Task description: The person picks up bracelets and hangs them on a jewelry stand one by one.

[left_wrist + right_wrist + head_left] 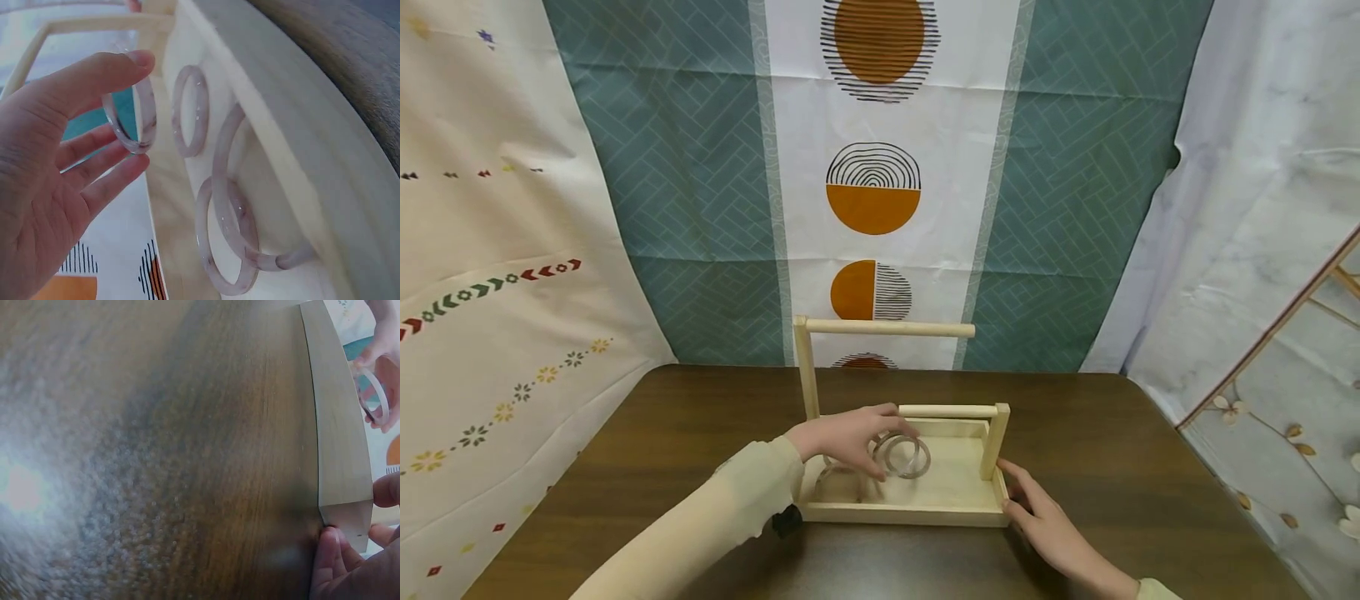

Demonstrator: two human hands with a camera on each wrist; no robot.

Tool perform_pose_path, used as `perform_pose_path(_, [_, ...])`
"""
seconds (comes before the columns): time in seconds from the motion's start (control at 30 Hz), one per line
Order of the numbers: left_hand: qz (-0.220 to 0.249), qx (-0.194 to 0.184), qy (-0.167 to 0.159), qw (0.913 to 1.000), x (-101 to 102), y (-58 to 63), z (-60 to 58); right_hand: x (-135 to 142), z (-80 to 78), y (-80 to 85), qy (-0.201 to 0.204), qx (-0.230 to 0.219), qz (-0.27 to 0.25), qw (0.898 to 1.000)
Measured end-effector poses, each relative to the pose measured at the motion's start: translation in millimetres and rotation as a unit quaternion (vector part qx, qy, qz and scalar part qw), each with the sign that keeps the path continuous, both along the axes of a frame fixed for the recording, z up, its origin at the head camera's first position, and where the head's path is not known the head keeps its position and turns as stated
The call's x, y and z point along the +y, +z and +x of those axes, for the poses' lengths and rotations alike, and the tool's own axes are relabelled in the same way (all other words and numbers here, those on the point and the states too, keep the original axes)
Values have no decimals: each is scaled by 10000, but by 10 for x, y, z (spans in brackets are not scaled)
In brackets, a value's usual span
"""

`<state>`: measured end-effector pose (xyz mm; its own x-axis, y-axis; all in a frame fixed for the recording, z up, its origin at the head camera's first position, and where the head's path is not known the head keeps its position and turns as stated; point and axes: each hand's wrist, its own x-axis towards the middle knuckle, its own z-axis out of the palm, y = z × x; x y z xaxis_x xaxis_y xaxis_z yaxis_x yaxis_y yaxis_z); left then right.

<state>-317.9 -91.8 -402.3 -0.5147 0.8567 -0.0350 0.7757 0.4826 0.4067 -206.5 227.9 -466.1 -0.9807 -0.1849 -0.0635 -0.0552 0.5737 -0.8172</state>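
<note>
A pale wooden jewelry stand has a shallow tray base and two dowel bars, a tall one from the left post and a lower one from the right. Over the tray, my left hand pinches a translucent pinkish bangle between thumb and fingertips. Beneath it, one bangle lies flat on the tray floor. Two others overlap nearer the tray's left end, one bangle leaning on the front wall. My right hand grips the tray's front right corner, thumb at the rim, fingers outside.
The stand sits on a dark brown wooden table. A green and white patterned cloth hangs behind it, with pale printed cloths at both sides. A small black object shows under the left wrist.
</note>
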Motion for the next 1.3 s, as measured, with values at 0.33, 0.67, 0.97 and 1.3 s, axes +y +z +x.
perform_pose_path(0.33, [447, -386, 363, 9976, -125, 40, -8, 0, -2, -1, 173, 112, -65, 9998])
perform_pose_path(0.67, [848, -315, 656, 9937, -253, 73, -22, -15, -11, 4, 170, 20, -103, 9998])
perform_pose_path(0.97, [1554, -349, 790, 9841, -307, 129, -22, -1, -17, -12, 134, -91, -265, 9995])
perform_pose_path(1.3, [1820, -252, 913, 9787, -306, 224, 30, 7, -15, -7, 127, -132, -324, 9993])
